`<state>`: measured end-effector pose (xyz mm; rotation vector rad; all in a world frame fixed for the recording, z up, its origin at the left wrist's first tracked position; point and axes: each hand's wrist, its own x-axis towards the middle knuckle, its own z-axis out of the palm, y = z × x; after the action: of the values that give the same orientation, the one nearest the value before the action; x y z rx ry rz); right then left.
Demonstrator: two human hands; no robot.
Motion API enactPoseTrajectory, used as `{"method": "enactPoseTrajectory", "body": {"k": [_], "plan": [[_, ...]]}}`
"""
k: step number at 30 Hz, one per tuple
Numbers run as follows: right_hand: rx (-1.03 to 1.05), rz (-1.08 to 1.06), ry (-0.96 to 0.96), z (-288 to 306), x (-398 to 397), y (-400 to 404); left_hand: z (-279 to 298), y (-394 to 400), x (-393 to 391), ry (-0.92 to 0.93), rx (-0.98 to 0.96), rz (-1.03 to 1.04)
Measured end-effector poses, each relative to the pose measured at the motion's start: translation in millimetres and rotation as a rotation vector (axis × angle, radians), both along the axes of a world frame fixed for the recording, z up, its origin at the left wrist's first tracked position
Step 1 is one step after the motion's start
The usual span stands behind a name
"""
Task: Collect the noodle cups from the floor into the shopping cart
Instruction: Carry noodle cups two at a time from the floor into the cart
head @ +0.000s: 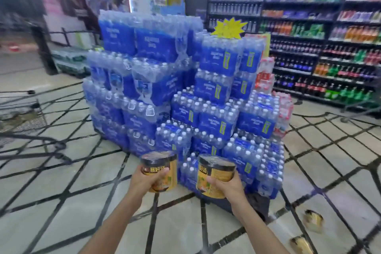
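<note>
Four noodle cups show. The left hand [144, 179] holds one yellow-and-black cup [159, 171] upright, fingers wrapped round its side; the right hand [225, 186] grips a second cup [214, 175], tilted slightly. Two more cups [313, 220] [300, 244] lie blurred on the tiled floor [82, 202] at lower right. The shopping cart [18, 109] stands at far left, beside the stacked water packs [165, 88]

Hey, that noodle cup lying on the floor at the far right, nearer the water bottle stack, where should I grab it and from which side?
Judging from a blurred view, the noodle cup lies tipped on its side on the floor. Come down from above and wrap fingers and thumb across its round side wall, mid-body, not the rim.
</note>
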<state>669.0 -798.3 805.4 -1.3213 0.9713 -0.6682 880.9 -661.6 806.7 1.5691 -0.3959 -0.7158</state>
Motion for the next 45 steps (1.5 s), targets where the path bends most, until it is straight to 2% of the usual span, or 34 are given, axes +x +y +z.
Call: {"method": "enactPoseTrajectory", "body": {"k": [5,12,15,20,29,34,45], "plan": [[-0.003,0.282,-0.004,4,160,26,-2,82,114,-0.001,0.012,0.269],[-0.001,0.571,0.022,-3,332,77,-9,178,217,0.023,0.034,0.572],[0.019,0.665,-0.007,-2,386,103,-10,209,243,0.025,0.036,0.697],[0.04,0.796,0.05,-4,467,117,-14,229,284,0.057,0.003,0.844],[0.078,0.88,0.068,-11,604,100,-8,216,393,0.022,0.036,1.007],[0.057,0.91,0.081,-4,687,96,4,218,459,0.043,-0.014,1.028],[0.021,0.953,0.051,-13,849,120,3,243,617,0.025,0.001,1.056]]}}
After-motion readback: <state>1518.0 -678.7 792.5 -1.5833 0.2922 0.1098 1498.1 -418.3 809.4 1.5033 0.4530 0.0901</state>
